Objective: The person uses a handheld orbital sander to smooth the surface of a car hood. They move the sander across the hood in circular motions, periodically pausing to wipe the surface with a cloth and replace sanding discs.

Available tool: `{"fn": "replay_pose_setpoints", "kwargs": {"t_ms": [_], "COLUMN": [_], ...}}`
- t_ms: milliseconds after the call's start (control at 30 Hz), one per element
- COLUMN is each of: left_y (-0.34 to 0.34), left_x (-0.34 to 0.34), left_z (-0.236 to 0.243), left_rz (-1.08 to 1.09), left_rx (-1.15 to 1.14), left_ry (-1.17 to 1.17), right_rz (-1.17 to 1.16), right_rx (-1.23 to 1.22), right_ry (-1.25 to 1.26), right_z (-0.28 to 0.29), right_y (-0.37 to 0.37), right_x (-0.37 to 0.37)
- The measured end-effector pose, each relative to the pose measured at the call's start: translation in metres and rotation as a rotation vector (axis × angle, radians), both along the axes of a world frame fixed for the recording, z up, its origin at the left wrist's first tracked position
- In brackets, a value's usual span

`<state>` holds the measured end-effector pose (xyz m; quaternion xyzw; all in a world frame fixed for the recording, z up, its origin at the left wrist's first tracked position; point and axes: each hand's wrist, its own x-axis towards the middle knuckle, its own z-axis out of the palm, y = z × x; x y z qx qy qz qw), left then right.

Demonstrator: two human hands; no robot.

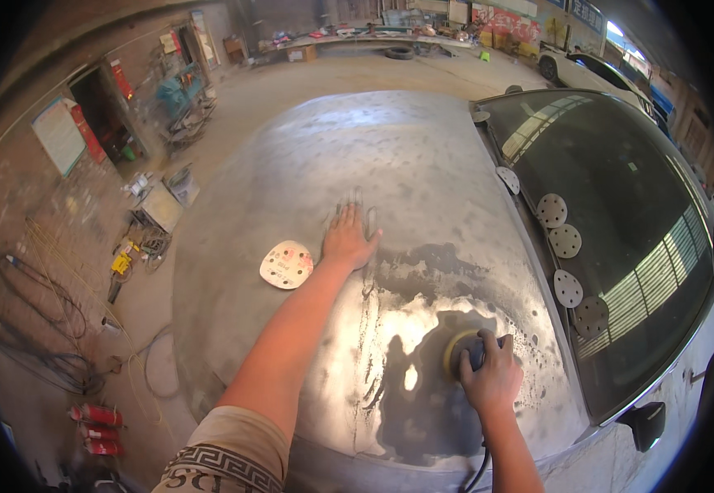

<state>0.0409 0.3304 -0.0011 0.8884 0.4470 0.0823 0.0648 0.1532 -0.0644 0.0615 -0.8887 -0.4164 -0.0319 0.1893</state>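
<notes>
My left hand (351,238) lies flat on the dull grey car hood (291,177), fingers stretched forward. Beside it, a pale round sanding disc (287,264) with holes rests on the hood. My right hand (492,382) is closed around a dark sander (473,352), whose yellowish pad edge shows against the metal. A black cord or hose (482,470) runs from the sander toward the lower edge. Around the pad the hood looks dark and wet, with streaks and bright reflections.
More sanding discs (565,241) lie along the base of the windshield (612,197). A side mirror (644,426) sticks out at lower right. On the left floor are red cylinders (98,429), coiled hoses (40,353) and a yellow tool (122,259). A white car (595,74) stands behind.
</notes>
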Motion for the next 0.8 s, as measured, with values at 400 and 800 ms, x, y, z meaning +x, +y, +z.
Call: {"fn": "replay_pose_setpoints", "kwargs": {"t_ms": [400, 800], "left_y": [-0.152, -0.34], "left_x": [-0.109, -0.231], "left_z": [0.005, 0.015], "left_rz": [-0.086, -0.173], "left_rx": [0.0, -0.13], "left_ry": [-0.073, -0.052], "right_rz": [0.031, 0.148], "right_rx": [0.014, -0.061], "right_ry": [0.01, 0.01], "right_z": [-0.003, 0.006], "right_y": [0.001, -0.033], "right_x": [0.006, -0.039]}}
